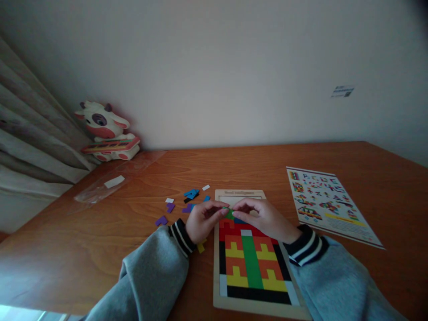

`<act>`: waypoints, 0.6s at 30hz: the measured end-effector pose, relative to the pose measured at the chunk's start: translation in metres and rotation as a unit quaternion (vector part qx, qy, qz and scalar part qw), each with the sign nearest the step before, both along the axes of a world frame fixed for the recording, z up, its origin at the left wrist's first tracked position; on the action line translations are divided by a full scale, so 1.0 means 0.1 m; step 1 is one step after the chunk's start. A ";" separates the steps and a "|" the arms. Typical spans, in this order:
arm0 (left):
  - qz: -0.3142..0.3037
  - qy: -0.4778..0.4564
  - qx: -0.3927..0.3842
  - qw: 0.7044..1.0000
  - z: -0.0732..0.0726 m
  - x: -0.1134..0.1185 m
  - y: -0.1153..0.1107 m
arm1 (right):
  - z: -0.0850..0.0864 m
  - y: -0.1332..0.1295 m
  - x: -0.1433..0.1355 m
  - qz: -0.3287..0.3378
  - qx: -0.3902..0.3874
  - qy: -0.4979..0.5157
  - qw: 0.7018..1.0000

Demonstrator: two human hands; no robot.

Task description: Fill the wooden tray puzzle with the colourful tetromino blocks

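Left hand (204, 219) and right hand (265, 218) both pinch the green piece (229, 214), centre frame, over the puzzle board (219, 302)'s upper part. Likely light, stiff, a bit slick; best taken by opposite edges, fingertips only.

Only illegible, blurred lettering on the puzzle board (239, 193), the paper sheet (329, 205) and the wall label (343, 91).

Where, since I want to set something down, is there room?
The desk is bare beyond the puzzle board, between plastic wrapper and printed sheet, and left of the left sleeve, nearer than the wrapper. Crowded: left of the board, with loose pieces, and its far end, where left hand and right hand hold a green piece.
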State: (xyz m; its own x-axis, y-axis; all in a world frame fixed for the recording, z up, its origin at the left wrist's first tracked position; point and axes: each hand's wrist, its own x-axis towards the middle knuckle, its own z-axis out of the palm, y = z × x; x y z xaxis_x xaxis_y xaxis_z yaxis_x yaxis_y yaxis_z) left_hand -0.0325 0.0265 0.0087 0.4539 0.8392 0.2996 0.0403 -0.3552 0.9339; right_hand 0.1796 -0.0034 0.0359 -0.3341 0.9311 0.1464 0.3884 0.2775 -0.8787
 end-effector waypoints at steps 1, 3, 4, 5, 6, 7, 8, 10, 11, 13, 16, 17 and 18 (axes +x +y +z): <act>0.003 -0.010 -0.010 1.000 -0.01 0.00 0.01 | -0.01 0.01 0.01 -0.002 -0.005 -0.001 1.000; 0.026 -0.016 0.000 1.000 -0.03 -0.03 0.05 | -0.03 0.03 0.04 -0.011 -0.012 -0.003 1.000; 0.044 -0.013 0.016 0.999 -0.04 -0.04 0.07 | -0.04 0.04 0.05 -0.021 -0.012 -0.003 1.000; 0.062 -0.007 0.030 0.998 -0.05 -0.06 0.09 | -0.05 0.05 0.07 -0.035 -0.010 -0.002 0.999; 0.076 -0.001 0.036 0.996 -0.06 -0.07 0.12 | -0.06 0.06 0.08 -0.052 -0.005 0.000 0.999; 0.085 0.003 0.032 0.996 -0.07 -0.09 0.14 | -0.08 0.07 0.10 -0.068 -0.001 0.004 0.998; 0.088 0.007 0.021 0.996 -0.08 -0.10 0.16 | -0.10 0.08 0.11 -0.082 0.002 0.007 0.997; 0.087 0.014 -0.004 0.996 -0.11 -0.11 0.18 | -0.14 0.10 0.12 -0.098 0.006 0.009 0.995; 0.086 0.021 -0.007 0.996 -0.12 -0.11 0.19 | -0.16 0.10 0.12 -0.099 0.010 0.008 0.995; 0.090 0.053 0.008 0.994 -0.14 -0.11 0.18 | -0.20 0.11 0.11 -0.089 0.021 0.005 0.996; 0.101 0.139 0.064 0.983 -0.13 -0.10 0.16 | -0.23 0.12 0.05 -0.068 0.047 -0.010 0.997; 0.104 0.166 0.085 0.977 -0.12 -0.10 0.16 | -0.23 0.12 0.03 -0.065 0.054 -0.018 0.996; 0.105 0.187 0.102 0.971 -0.11 -0.10 0.15 | -0.24 0.12 0.02 -0.065 0.059 -0.025 0.996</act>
